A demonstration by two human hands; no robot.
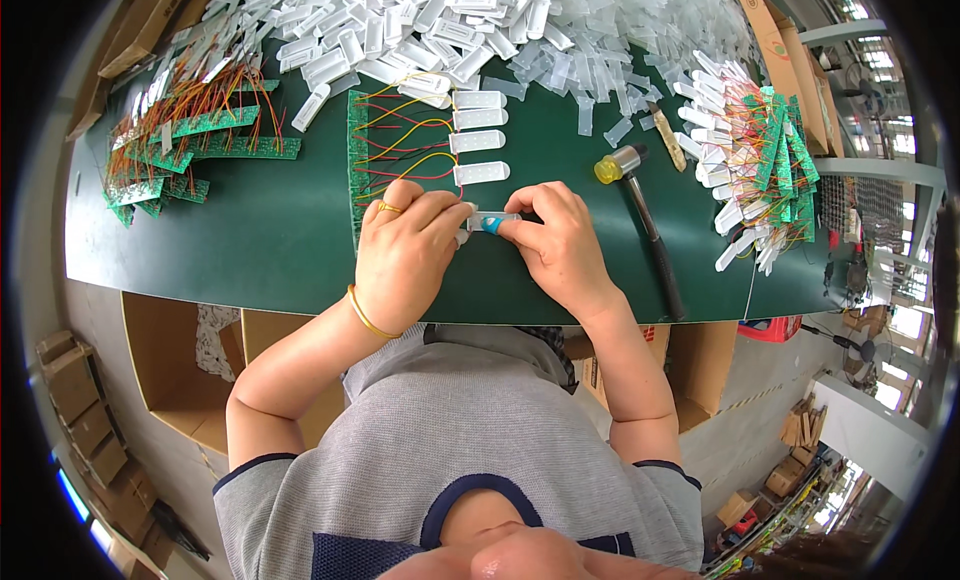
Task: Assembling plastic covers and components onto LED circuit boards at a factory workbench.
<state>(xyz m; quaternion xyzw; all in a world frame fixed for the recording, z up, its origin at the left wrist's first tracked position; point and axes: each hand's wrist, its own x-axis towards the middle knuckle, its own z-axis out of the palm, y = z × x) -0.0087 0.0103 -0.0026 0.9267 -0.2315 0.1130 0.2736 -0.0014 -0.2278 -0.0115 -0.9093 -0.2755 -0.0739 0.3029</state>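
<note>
A small white plastic case [479, 222] sits between my hands at the near middle of the green table [290, 265]. My left hand [408, 242], wearing a ring and a bangle, pinches the left end of the case. The thumb of my right hand [563, 242], wrapped in blue tape, presses on the case's right part, its fingers curled behind. Just beyond, several white cases [482, 173] lie in a column, joined by red, yellow and black wires [415, 130] to a long green circuit board strip [358, 160]. My left fingers cover the wires near the held case.
A hammer [648, 220] with a yellow-tipped head lies to the right, near a knife-like tool [667, 138]. White cases [420, 25] and clear covers [660, 40] are heaped at the back. Wired green boards [215, 125] lie left; finished-looking wired cases [735, 155] are piled right.
</note>
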